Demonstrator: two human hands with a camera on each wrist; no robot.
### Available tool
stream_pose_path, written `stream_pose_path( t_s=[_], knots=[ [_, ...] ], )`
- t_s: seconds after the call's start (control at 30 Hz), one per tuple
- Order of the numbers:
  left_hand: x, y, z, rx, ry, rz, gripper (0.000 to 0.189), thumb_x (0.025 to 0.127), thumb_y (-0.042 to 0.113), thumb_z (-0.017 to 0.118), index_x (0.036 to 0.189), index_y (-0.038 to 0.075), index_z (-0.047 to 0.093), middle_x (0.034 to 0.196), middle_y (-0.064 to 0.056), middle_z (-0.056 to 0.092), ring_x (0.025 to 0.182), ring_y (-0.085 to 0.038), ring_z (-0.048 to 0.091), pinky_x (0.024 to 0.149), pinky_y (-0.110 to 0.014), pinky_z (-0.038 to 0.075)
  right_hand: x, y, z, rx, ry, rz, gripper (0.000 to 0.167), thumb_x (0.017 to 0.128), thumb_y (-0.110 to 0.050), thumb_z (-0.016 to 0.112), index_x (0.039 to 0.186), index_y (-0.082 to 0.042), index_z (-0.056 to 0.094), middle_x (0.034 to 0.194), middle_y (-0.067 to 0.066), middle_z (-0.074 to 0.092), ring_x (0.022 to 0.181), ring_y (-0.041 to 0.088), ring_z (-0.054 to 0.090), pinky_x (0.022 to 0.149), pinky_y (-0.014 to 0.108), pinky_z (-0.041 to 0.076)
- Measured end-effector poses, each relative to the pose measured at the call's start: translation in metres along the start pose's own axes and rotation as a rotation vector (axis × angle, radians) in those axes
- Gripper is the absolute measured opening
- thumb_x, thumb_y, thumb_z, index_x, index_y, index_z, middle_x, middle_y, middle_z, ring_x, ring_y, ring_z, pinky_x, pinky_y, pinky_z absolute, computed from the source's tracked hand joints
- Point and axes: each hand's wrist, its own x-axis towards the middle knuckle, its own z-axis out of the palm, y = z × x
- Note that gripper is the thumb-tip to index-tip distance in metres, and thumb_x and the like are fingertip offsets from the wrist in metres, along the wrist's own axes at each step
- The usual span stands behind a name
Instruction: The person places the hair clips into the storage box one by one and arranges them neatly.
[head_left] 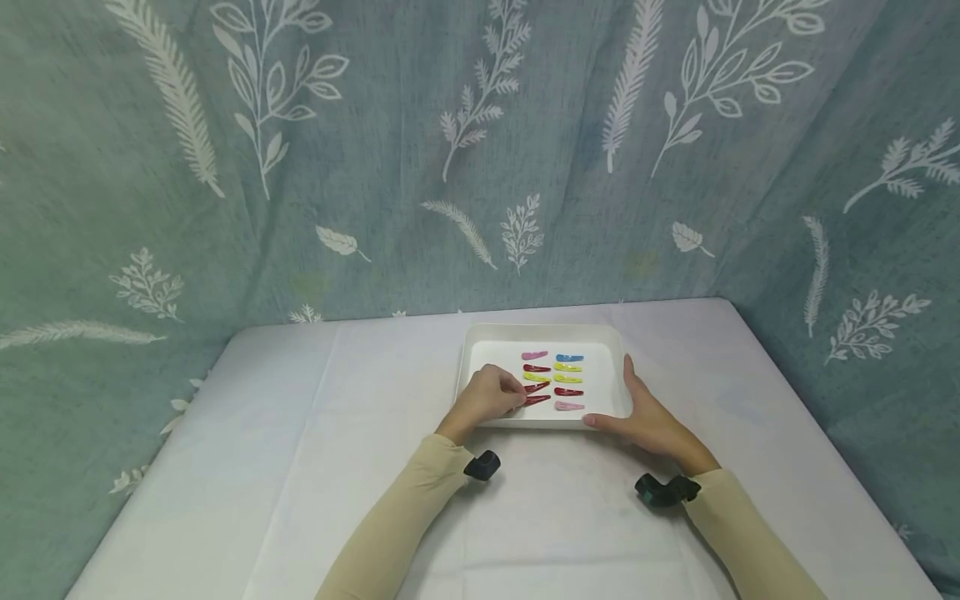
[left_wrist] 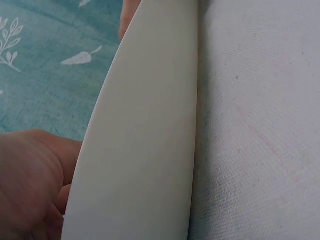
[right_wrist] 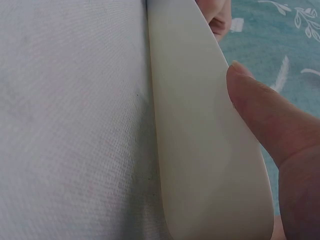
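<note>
A white rectangular tray (head_left: pixel 498 332) lies on the table with two columns of small snap hair clips in it. My left hand (head_left: pixel 491 394) reaches over the tray's front left part. Its thumb and fingertips pinch the end of a red hair clip (head_left: pixel 538 400) in the left column, the one nearest the front. Just behind it, another red clip (head_left: pixel 538 387) lies slanted. At the front right corner my right hand (head_left: pixel 648 421) holds the tray, thumb (right_wrist: pixel 250 95) on the front rim and fingers along the right side. In the left wrist view the tray wall hides the left fingertips.
Also in the left column are pink (head_left: pixel 534 356), red and yellow clips. A blue clip (head_left: pixel 569 358) heads the right column, above yellow, red and pink ones. White cloth (head_left: pixel 360 467) covers the table, and a green leaf-patterned curtain (head_left: pixel 375 167) hangs behind it.
</note>
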Motion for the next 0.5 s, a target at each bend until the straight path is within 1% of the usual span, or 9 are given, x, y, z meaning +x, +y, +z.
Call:
stream_pose_path(
  t_s=[0.33,0.43,0.5],
  knots=[
    [-0.0032,0.0011,-0.0010,0.042,0.044,0.039,0.007,0.089,0.010,0.074,0.089,0.005,0.079,0.081,-0.004,0.073,0.070,-0.012,0.057,0.062,-0.022,0.043,0.0021,0.0006,0.0001,0.002,-0.003,-0.002,0.142,0.080,-0.064,0.079,0.161,-0.013,-0.025,0.173,0.024,-0.004,0.161,0.046,0.006,0.125,0.067,0.013],
    [-0.0035,0.0003,-0.0009,0.054,0.064,0.055,0.008,0.090,0.011,0.074,0.091,0.006,0.079,0.086,-0.005,0.075,0.074,-0.012,0.059,0.067,-0.024,0.046,0.0025,0.0009,-0.0003,0.002,-0.004,-0.003,0.141,0.080,-0.065,0.079,0.161,-0.014,-0.025,0.173,0.024,-0.005,0.161,0.046,0.005,0.125,0.067,0.013],
    [-0.0043,0.0000,-0.0012,0.048,0.081,0.066,0.008,0.090,0.011,0.073,0.092,0.006,0.079,0.087,-0.005,0.075,0.075,-0.012,0.059,0.067,-0.025,0.047,0.0029,0.0014,-0.0005,0.001,-0.004,-0.004,0.142,0.080,-0.065,0.079,0.161,-0.014,-0.025,0.173,0.024,-0.004,0.161,0.046,0.005,0.125,0.067,0.013]
  ],
)
